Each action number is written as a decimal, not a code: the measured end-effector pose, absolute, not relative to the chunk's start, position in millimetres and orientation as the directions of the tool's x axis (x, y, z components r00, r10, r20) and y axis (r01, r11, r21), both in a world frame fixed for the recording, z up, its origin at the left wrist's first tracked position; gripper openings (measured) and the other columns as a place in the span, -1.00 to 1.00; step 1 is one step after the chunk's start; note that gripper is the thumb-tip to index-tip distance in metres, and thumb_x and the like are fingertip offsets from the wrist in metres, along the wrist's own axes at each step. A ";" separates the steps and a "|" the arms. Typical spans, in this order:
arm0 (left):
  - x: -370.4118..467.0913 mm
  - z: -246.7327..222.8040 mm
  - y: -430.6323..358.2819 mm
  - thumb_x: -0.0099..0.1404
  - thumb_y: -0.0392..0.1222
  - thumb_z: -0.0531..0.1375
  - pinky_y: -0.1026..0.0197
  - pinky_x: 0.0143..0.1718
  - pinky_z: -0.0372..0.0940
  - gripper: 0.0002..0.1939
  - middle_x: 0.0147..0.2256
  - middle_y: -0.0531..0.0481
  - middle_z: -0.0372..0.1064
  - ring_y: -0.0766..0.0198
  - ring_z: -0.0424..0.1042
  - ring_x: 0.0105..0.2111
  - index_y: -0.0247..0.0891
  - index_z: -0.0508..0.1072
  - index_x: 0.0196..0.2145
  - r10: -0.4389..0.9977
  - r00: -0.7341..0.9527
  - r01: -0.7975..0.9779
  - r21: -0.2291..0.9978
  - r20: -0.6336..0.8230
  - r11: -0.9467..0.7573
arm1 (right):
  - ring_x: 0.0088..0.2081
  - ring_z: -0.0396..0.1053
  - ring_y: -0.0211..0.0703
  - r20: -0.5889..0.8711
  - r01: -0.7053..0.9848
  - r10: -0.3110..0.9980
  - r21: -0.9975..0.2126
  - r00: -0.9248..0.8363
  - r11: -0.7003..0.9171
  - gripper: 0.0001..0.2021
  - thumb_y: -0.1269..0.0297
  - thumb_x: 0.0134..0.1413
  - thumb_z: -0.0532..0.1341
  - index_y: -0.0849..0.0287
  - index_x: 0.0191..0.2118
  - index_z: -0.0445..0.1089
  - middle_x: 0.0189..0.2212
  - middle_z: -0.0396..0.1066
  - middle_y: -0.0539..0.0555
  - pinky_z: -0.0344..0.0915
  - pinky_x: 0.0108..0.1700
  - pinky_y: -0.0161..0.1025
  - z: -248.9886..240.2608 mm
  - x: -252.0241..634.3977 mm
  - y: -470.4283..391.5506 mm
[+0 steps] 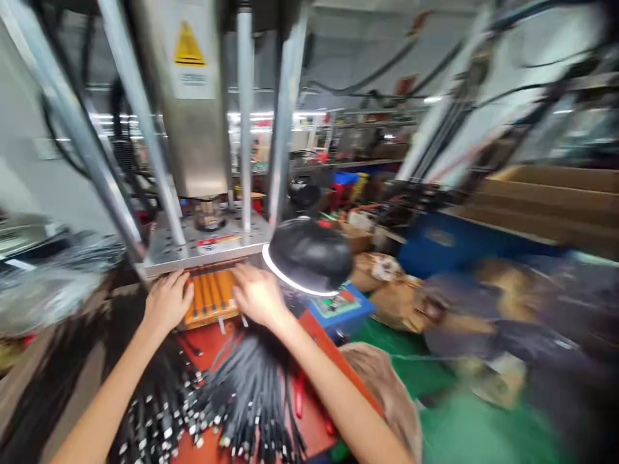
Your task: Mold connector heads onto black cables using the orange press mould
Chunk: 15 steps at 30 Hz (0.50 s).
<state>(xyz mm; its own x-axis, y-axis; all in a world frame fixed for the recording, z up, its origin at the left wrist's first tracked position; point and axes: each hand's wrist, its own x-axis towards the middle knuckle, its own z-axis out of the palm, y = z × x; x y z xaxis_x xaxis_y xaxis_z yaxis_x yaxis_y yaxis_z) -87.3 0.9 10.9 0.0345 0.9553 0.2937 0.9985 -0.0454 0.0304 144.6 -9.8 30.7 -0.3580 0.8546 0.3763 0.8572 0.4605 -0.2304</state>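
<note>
A flat orange mold plate [211, 295] with several dark cables lying in its slots sits at the front of a metal press. My left hand [167, 298] grips the plate's left end, thumb along the near side. At the opposite end, my right hand [256, 293] holds the plate with fingers reaching over its far corner; blur softens them. Small pale cable ends poke out of its near edge. Below the hands, bundles of black cables [251, 393] with metal connectors spread over a red work surface [196, 446].
Above stands the press [198, 142] with upright steel rods and a yellow warning sign. A black lamp [312, 254] with a lit rim hangs right of the plate, over a blue control box [341, 308]. Plastic bags [58, 283] lie left; cardboard boxes [541, 206] stand right.
</note>
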 end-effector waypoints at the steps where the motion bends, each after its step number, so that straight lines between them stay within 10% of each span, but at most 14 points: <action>1: -101.7 6.6 -11.9 0.39 -0.07 -0.15 0.02 0.12 0.14 -0.52 0.10 -0.19 0.31 0.01 0.29 0.09 -0.28 0.42 0.04 0.957 -0.048 0.999 0.016 0.286 0.045 | 0.01 0.31 0.03 0.378 0.877 0.873 -0.242 -0.308 0.414 -0.71 0.31 0.29 0.02 0.30 -0.02 0.40 -0.06 0.38 0.29 0.20 0.08 -0.03 18.1 152.7 -10.9; 6: -146.8 -20.0 -41.4 0.32 0.12 -0.13 -0.18 -0.26 0.31 -0.37 -0.22 -0.47 0.45 -0.32 0.44 -0.19 -0.45 0.55 -0.28 0.901 -0.416 0.908 0.011 0.125 0.418 | -0.21 0.44 0.22 0.090 0.972 0.994 -0.230 0.066 -0.044 -0.47 0.13 0.32 -0.12 0.41 -0.26 0.50 -0.30 0.44 0.47 0.30 -0.17 0.02 -37.3 195.7 -17.7; 15: -187.6 -40.1 -45.5 0.34 0.18 -0.28 -0.11 -0.21 0.32 -0.34 -0.14 -0.36 0.46 -0.26 0.44 -0.12 -0.24 0.49 -0.16 0.896 -0.431 0.893 0.095 -0.105 0.440 | -0.22 0.46 0.06 0.080 0.971 0.997 -0.235 -0.024 0.042 -0.51 0.13 0.37 -0.14 0.23 -0.36 0.44 -0.33 0.47 0.23 0.30 -0.20 -0.15 -46.2 185.4 -26.8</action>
<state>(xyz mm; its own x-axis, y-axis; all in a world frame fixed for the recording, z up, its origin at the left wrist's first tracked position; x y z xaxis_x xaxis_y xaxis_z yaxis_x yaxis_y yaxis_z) -187.6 -45.5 -40.1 -0.4308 0.8963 -0.1051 0.8929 0.4403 0.0948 185.4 -26.8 -46.2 -0.0242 0.9965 0.0798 0.9712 0.0423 -0.2346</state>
